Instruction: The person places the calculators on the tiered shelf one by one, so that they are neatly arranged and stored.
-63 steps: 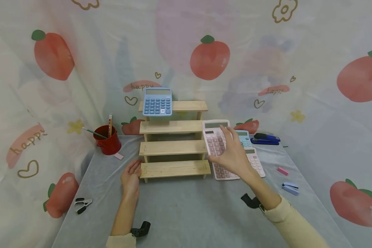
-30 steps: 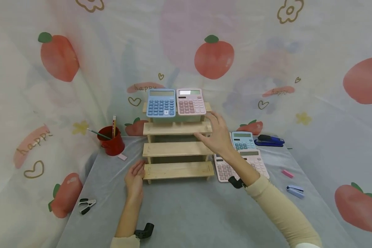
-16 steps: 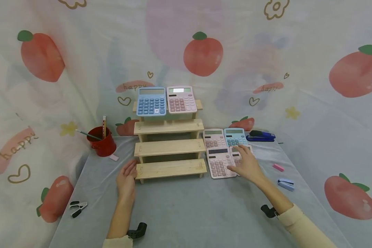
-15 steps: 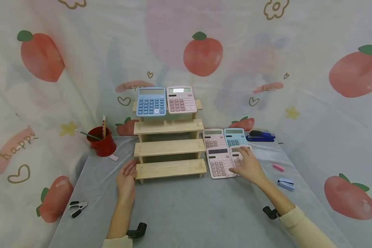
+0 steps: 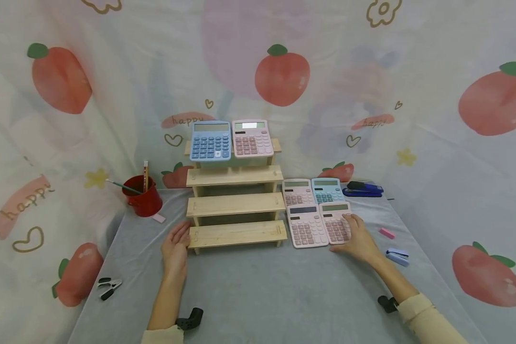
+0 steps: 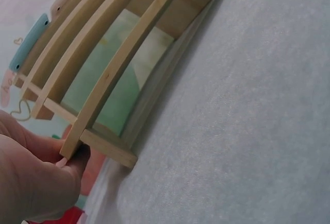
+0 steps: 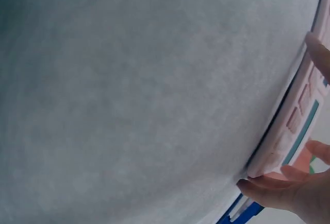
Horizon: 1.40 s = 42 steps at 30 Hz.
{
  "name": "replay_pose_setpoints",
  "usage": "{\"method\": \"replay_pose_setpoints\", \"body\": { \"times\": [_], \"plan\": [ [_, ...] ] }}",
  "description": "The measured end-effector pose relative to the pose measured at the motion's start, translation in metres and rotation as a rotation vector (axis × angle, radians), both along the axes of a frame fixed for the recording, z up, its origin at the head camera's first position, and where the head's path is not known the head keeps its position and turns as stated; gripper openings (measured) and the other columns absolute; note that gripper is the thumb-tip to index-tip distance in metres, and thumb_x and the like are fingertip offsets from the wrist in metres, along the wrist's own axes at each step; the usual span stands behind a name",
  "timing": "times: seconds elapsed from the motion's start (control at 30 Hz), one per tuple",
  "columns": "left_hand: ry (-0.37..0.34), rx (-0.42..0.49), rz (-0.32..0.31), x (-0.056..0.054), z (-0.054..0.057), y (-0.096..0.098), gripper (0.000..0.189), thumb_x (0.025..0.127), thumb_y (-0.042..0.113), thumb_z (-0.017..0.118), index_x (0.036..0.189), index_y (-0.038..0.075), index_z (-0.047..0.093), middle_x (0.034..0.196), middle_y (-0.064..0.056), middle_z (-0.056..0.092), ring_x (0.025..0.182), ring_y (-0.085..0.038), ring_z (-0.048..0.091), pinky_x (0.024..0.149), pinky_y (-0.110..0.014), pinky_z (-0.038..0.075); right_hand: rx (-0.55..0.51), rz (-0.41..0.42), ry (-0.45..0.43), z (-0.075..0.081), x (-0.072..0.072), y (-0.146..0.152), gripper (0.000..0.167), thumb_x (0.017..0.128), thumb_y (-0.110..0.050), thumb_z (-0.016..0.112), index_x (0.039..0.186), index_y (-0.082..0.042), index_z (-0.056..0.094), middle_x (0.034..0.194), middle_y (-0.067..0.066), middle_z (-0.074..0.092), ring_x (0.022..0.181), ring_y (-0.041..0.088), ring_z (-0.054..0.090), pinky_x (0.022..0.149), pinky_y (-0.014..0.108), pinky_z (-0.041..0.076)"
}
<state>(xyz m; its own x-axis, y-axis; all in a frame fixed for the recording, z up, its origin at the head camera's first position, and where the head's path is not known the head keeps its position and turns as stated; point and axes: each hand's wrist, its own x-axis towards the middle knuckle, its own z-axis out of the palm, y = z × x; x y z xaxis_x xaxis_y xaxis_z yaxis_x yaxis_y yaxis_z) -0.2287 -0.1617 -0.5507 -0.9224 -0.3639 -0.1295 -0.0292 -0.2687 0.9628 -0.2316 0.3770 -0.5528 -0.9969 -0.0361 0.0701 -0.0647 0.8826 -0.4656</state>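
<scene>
A four-step wooden display stand (image 5: pixel 236 205) stands mid-table; my left hand (image 5: pixel 176 248) pinches the left end of its lowest board, shown close in the left wrist view's board (image 6: pixel 111 74). On the top board a blue calculator (image 5: pixel 210 140) leans beside a pink calculator (image 5: pixel 252 138). To the stand's right lie a front-right pink calculator (image 5: pixel 335 222), another pink one left of it, and a pink and a blue one behind. My right hand (image 5: pixel 358 239) is spread at the front-right calculator, thumb by its lower edge and fingertips along its right side.
A red bucket (image 5: pixel 144 196) with pencils and an eraser (image 5: pixel 158 218) stand left of the stand. Spring clamp (image 5: pixel 109 288) lies front left. At right are a dark blue stapler (image 5: pixel 363 189), a pink eraser (image 5: pixel 387 233) and a light blue stapler (image 5: pixel 397 257). A printed curtain hangs behind.
The right hand has set a pink calculator on the top board, let go and moved right and down to the front-right pink calculator. The left hand stays at the stand.
</scene>
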Motion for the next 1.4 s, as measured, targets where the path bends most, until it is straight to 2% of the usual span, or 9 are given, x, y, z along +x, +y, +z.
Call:
{"method": "replay_pose_setpoints", "body": {
  "times": [0.17,0.43,0.67,0.77,0.87,0.97,1.13,1.27,1.4],
  "plan": [
    [0.011,0.005,0.001,0.000,-0.001,0.000,0.051,0.100,-0.013,0.048,0.150,-0.004,0.048,0.150,-0.019,0.056,0.140,-0.028,0.052,0.106,-0.023,0.048,-0.001,0.016,0.036,-0.004,-0.004,0.000,0.122,0.070,-0.044,0.097,0.160,0.000,0.028,0.161,0.036,0.021,0.134,0.060,0.041,0.104,0.075,0.038],
    [0.020,0.015,-0.007,0.000,0.000,0.000,0.051,0.099,-0.013,0.048,0.150,-0.004,0.047,0.150,-0.019,0.055,0.141,-0.027,0.052,0.111,-0.028,0.045,-0.009,0.028,0.083,-0.004,-0.002,-0.006,0.116,0.074,-0.031,0.094,0.161,0.001,0.025,0.160,0.036,0.022,0.138,0.059,0.035,0.108,0.076,0.033],
    [0.021,0.018,-0.004,0.000,0.000,0.002,0.051,0.099,-0.014,0.048,0.149,-0.004,0.048,0.150,-0.019,0.056,0.141,-0.027,0.052,0.111,-0.027,0.045,0.000,-0.023,0.107,-0.002,0.002,-0.006,0.118,0.076,-0.033,0.091,0.165,-0.004,0.018,0.159,0.035,0.022,0.135,0.059,0.039,0.106,0.075,0.035],
    [0.025,0.019,-0.005,0.001,0.000,0.003,0.050,0.100,-0.014,0.047,0.148,-0.004,0.049,0.150,-0.020,0.055,0.141,-0.028,0.052,0.111,-0.028,0.045,-0.008,-0.033,0.129,0.006,0.008,-0.011,0.118,0.077,-0.034,0.090,0.166,-0.009,0.016,0.160,0.034,0.022,0.134,0.058,0.038,0.105,0.077,0.035],
    [0.032,0.015,0.000,0.001,0.001,0.002,0.049,0.100,-0.013,0.047,0.148,-0.005,0.049,0.149,-0.020,0.056,0.141,-0.028,0.052,0.112,-0.029,0.044,-0.013,0.000,0.194,0.024,0.014,-0.026,0.116,0.077,-0.033,0.091,0.166,-0.011,0.019,0.159,0.032,0.026,0.133,0.058,0.041,0.102,0.077,0.037],
    [0.040,0.012,0.003,0.000,0.002,0.001,0.049,0.100,-0.013,0.047,0.148,-0.006,0.048,0.148,-0.021,0.056,0.141,-0.028,0.052,0.111,-0.027,0.045,-0.021,0.053,0.256,0.055,0.023,-0.052,0.113,0.076,-0.033,0.091,0.165,-0.013,0.024,0.157,0.028,0.032,0.131,0.055,0.046,0.099,0.074,0.042],
    [0.037,0.011,0.018,-0.001,0.003,0.000,0.049,0.099,-0.013,0.048,0.147,-0.005,0.050,0.147,-0.020,0.058,0.140,-0.028,0.053,0.108,-0.024,0.046,-0.063,0.190,0.291,0.113,0.033,-0.114,0.106,0.075,-0.031,0.091,0.162,-0.015,0.032,0.158,0.020,0.035,0.134,0.046,0.048,0.099,0.067,0.047],
    [0.031,0.015,0.021,-0.001,0.002,-0.001,0.048,0.099,-0.013,0.049,0.147,-0.004,0.050,0.147,-0.020,0.058,0.139,-0.029,0.054,0.108,-0.024,0.047,-0.077,0.314,0.310,0.144,0.027,-0.169,0.103,0.074,-0.033,0.090,0.160,-0.017,0.036,0.159,0.016,0.035,0.133,0.037,0.049,0.100,0.058,0.049],
    [0.021,0.030,0.019,-0.001,0.000,0.001,0.048,0.099,-0.012,0.049,0.147,-0.004,0.050,0.146,-0.019,0.059,0.139,-0.028,0.054,0.106,-0.023,0.047,-0.070,0.390,0.295,0.160,0.010,-0.223,0.100,0.074,-0.036,0.088,0.159,-0.019,0.037,0.158,0.013,0.036,0.128,0.035,0.053,0.102,0.056,0.049]
  ]
}}
